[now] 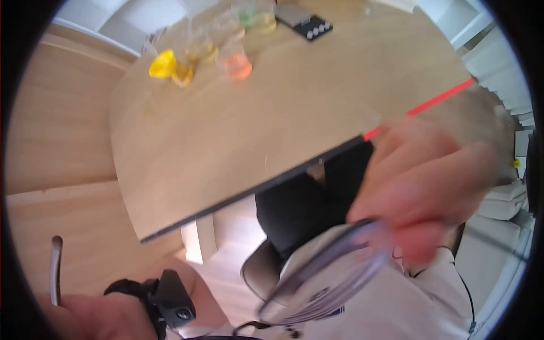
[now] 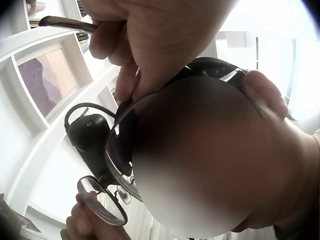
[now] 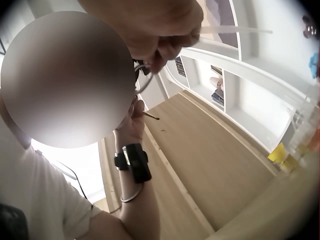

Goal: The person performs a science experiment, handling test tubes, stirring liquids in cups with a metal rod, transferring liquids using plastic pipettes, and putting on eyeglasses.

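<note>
1. Beyond the hands, one clear cup holds something orange, a farther cup something green; blur hides the rest.
2. Left hand, cut off below, grips the eyeglasses.
3. Right hand, blurred, pinches their other side; the eyeglasses span between both hands.

Head view overlooks tabletop; close wrist views share glasses.

On the wooden table, a flat black device is lying well apart from a yellow object and a cup with orange contents.
</note>
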Demonstrator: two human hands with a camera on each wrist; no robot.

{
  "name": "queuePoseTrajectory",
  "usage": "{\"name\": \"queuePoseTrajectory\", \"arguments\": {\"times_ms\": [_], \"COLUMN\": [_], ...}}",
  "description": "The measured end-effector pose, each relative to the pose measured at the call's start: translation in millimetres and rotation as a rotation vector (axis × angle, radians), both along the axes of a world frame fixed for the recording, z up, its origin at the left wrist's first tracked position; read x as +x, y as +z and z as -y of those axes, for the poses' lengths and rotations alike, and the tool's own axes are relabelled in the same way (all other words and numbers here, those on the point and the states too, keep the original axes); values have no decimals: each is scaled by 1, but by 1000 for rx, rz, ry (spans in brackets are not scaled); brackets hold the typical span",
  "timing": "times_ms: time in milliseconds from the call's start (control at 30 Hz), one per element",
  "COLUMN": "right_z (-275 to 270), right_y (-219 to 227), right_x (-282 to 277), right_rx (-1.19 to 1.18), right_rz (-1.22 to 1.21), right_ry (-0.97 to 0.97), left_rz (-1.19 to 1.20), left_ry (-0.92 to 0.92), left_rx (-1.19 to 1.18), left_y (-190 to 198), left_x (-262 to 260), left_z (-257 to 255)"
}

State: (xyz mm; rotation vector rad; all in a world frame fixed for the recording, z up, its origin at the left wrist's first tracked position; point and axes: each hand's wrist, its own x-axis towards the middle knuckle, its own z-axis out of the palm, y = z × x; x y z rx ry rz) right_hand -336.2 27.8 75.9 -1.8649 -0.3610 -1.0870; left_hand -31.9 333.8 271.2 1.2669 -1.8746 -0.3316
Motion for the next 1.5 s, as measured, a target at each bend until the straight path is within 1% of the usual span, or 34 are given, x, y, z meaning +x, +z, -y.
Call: {"name": "queuePoseTrajectory", "arguments": {"times_ms": [33, 67, 100, 133, 167, 200, 233, 267, 300, 333, 400, 433, 467, 533, 567, 600, 633, 667, 733, 767, 800, 833, 867, 933, 967, 1000, 1067, 1100, 1133, 1167, 1233, 1300, 1433, 1500], "right_z": [-4, -8, -18, -19, -20, -21, -22, -23, -23, -24, -23, -23, -24, -26, -25, -27, -28, -27, -27, -40, -46, -56, -57, -44, -38, -34, -27, -26, -25, -24, -22, -23, -23, -24], "right_y": [-6, -10, -14, -10, -9, -8, -5, 3, 11, 16, 13, 8, 7, 0, -7, -20, -28, -30, -31, -31, -29, -27, -28, -33, -36, -40, -45, -43, -41, -39, -41, -41, -42, -39], "right_x": [1, 2, 1, -6, -13, -20, -25, -25, -26, -25, -20, -15, -15, -13, -13, -10, -4, 2, 14, 20, 20, 18, 18, 24, 21, 19, 16, 14, 13, 13, 12, 10, 10, 9], "right_rx": [46, 70, 86, 93, 113, 116, 115, 118, 135, 156, 155, 164, 168, 176, 178, 168, 159, 153, 236, 318, 382, 463, 472, 549, 496, 492, 438, 432, 454, 478, 464, 455, 487, 490], "right_rz": [1, -21, 62, 90, 68, -36, -147, -147, -231, -320, -318, -300, -306, -294, -307, -221, -130, -124, -267, -335, -449, -564, -583, -757, -840, -833, -892, -880, -909, -938, -941, -954, -942, -921], "right_ry": [40, 80, -111, -269, -244, -266, -282, -292, -272, -239, -215, -201, -192, -191, -181, -243, -298, -286, -455, -587, -647, -736, -718, -696, -657, -661, -624, -629, -633, -635, -651, -664, -667, -669], "left_rz": [-1, -7, -9, -64, -70, -64, -413, -749, -753, -670, -492, -380, -387, -592, -653, -654, -654, -649, -867, -548, -244, -269, -297, -381, -431, -428, -616, -573, -568, -566, -560, -650, -691, -575], "left_ry": [17, 49, 93, 168, 184, 180, 66, -65, -68, -55, -26, 85, 96, -144, -147, -147, 36, 223, 313, 414, 572, 587, 612, 614, 599, 596, 584, 565, 564, 549, 535, 519, 496, 562], "left_rx": [69, 117, 171, 224, 272, 283, -207, -706, -706, -655, -555, -562, -554, -602, -22, -20, -152, -295, -383, -230, -82, 3, 59, 205, 268, 261, 423, 468, 458, 498, 534, 613, 609, 431], "left_y": [-13, -34, -53, -66, -37, -59, -101, -127, -135, -141, -151, -152, -155, -159, -140, -148, -158, -170, -197, -198, -204, -207, -210, -219, -217, -218, -222, -221, -220, -219, -218, -219, -225, -226], "left_x": [-41, -78, -102, -113, -64, -59, -55, -48, -51, -61, -73, -65, -68, -71, -62, -55, -54, -51, -39, -29, -42, -47, -52, -49, -51, -51, -49, -47, -47, -47, -45, -44, -46, -54], "left_z": [74, 144, 192, 206, 95, 88, 77, 75, 82, 90, 97, 80, 81, 92, 68, 51, 59, 65, 64, 82, 93, 106, 114, 122, 128, 131, 138, 143, 145, 146, 149, 149, 150, 148]}}
